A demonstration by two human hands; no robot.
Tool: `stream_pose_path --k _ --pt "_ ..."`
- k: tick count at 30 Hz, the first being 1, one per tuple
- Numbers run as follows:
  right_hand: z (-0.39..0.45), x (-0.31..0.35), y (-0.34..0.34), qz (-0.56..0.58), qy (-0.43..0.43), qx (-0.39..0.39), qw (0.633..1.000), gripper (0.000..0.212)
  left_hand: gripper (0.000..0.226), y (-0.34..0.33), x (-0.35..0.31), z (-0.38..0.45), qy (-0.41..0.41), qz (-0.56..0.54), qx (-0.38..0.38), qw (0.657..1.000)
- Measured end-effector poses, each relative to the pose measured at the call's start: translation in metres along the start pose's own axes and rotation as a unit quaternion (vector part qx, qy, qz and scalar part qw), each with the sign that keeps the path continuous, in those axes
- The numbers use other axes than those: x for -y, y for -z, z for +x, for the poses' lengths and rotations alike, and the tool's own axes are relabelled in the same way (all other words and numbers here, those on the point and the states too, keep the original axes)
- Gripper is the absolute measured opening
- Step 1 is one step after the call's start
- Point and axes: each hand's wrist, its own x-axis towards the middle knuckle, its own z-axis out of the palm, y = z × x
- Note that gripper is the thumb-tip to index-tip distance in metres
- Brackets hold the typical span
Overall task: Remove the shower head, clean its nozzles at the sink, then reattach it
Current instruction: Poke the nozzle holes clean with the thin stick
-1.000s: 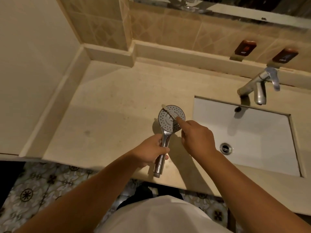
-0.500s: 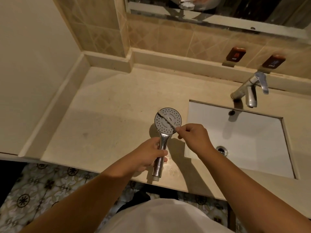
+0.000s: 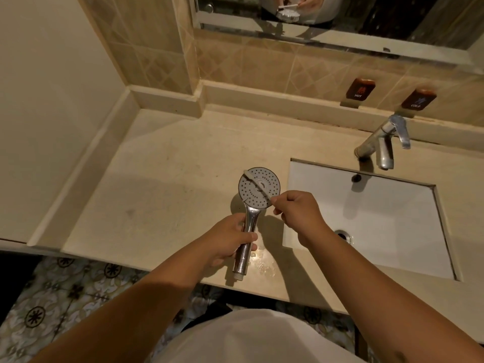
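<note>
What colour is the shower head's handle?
Shiny chrome silver; the shower head's handle shows best in the head view.

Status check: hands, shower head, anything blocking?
Left hand gripping shower head handle, face up over countertop. Right hand holding toothbrush across the nozzles. Tap not running. Nothing in the way.

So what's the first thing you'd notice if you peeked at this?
Probably the shiny shower head, held face up over the beige counter by the left hand on its handle. The right hand lays a thin white brush across its nozzles. To the right sits the white sink under a chrome tap.
</note>
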Motion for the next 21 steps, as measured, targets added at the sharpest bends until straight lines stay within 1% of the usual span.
stream_pose_path --k 2,5,7,9,10,13,14,18,19,21 --pt "0.0 0.001 0.0 0.004 -0.002 0.001 1.0 0.017 0.031 -0.001 -0.001 -0.001 0.001 0.002 0.0 1.0" --pt "-0.005 -0.002 -0.005 -0.038 0.004 0.037 0.999 0.019 0.035 -0.002 0.0 -0.001 0.005 -0.002 -0.006 1.0" --pt "-0.004 -0.001 0.0 -0.043 0.008 0.022 0.999 0.018 0.035 -0.002 0.0 -0.002 0.003 -0.01 -0.003 1.0" --pt "0.001 0.001 0.005 -0.026 0.012 -0.006 1.0 0.019 0.029 -0.001 0.001 -0.004 0.006 -0.005 0.005 1.0" --pt "0.001 0.001 0.006 -0.025 0.014 -0.008 1.0 0.02 0.028 -0.002 0.001 -0.004 0.008 -0.001 0.007 1.0" --pt "-0.005 -0.003 0.002 -0.071 0.017 0.035 0.997 0.019 0.027 -0.002 0.002 -0.004 0.01 0.001 0.001 1.0" --pt "-0.006 -0.004 0.002 -0.081 0.017 0.039 0.996 0.019 0.027 -0.002 0.002 -0.005 0.009 -0.003 0.0 1.0" --pt "0.002 0.001 0.009 -0.054 0.016 -0.024 0.998 0.018 0.024 -0.001 0.0 -0.006 0.013 -0.007 0.004 1.0" --pt "0.002 0.002 0.008 -0.052 0.015 -0.029 0.998 0.018 0.023 -0.001 0.0 -0.006 0.016 -0.005 0.005 1.0" --pt "0.0 0.0 0.004 -0.064 0.018 -0.013 0.998 0.018 0.024 -0.001 0.0 -0.006 0.02 -0.007 -0.002 1.0"
